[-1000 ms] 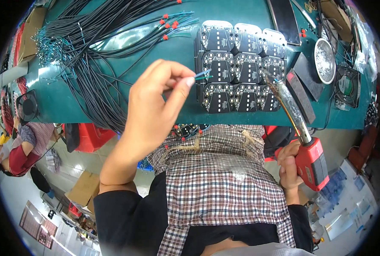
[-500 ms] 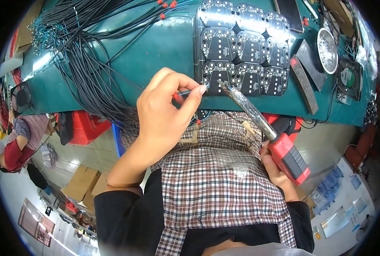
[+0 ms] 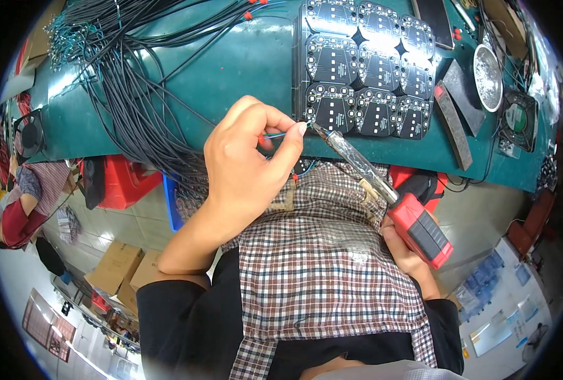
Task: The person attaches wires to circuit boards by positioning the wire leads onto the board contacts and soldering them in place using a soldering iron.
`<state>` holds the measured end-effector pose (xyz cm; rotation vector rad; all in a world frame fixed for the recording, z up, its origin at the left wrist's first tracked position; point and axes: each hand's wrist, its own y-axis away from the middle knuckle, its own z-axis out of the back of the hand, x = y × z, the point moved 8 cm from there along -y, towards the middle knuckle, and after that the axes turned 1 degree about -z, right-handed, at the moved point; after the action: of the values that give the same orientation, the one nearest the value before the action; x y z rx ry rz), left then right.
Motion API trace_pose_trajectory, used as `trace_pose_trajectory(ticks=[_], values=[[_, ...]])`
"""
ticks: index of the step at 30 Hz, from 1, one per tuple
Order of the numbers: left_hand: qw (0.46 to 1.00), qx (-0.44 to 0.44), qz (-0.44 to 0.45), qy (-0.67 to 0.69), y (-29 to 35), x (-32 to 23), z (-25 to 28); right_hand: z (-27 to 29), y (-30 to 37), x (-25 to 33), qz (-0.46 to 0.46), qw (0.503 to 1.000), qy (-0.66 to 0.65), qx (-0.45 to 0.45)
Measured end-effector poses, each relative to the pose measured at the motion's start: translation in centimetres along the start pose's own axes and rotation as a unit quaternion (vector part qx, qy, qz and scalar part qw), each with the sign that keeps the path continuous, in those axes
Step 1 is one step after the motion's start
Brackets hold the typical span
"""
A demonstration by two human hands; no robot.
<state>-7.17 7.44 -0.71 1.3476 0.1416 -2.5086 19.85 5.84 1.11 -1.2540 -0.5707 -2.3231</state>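
My left hand (image 3: 240,164) is closed, pinching thin coloured wires (image 3: 275,135) between thumb and forefinger. A small red piece (image 3: 261,139) sits beside the wires inside the curl of the fingers. My right hand (image 3: 401,246) grips a soldering iron (image 3: 414,221) by its red and black handle, partly hidden behind it. The iron's dark tip meets or nearly meets the wire ends just past my left fingertips; contact is too small to tell. Right behind the tip lies a stack of black circuit board panels (image 3: 330,114) with several joined boards.
Black cables (image 3: 129,114) with bared ends bunch over the green table (image 3: 186,47) at left. To the right are a dark bar (image 3: 453,126), a round metal dish (image 3: 487,77) and a small fan (image 3: 517,117). A blue bin edge (image 3: 172,202) and red stool (image 3: 126,180) stand below.
The soldering iron's tip has moved left, from a gap away to right at the wire ends. My left hand keeps its pinch, nearly still. The view has shifted slightly.
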Motion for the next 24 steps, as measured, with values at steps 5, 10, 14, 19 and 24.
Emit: trace_pose_trajectory(ticks=[5, 10, 14, 19, 24], values=[[1.0, -0.005, -0.015, -0.013, -0.1, -0.1, -0.1, -0.1, 0.4, -0.6, -0.01, 1.0, -0.003, -0.006], [0.999, -0.02, -0.034, -0.02, 0.0, -0.4, 0.0, -0.3, 0.7, -1.1, -0.035, 0.999, -0.02, 0.004], [0.999, -0.021, -0.036, -0.018, -0.1, -0.6, 0.1, 0.0, 2.4, -2.7, -0.098, 0.994, -0.043, -0.01], [0.999, -0.019, -0.037, -0.012, -0.2, -0.9, 0.1, -0.1, 2.3, -2.6, -0.109, 0.992, -0.05, -0.038], [0.999, -0.016, -0.036, 0.005, -0.4, -0.8, 0.1, -0.5, 1.8, -2.5, -0.092, 0.995, -0.036, -0.002]])
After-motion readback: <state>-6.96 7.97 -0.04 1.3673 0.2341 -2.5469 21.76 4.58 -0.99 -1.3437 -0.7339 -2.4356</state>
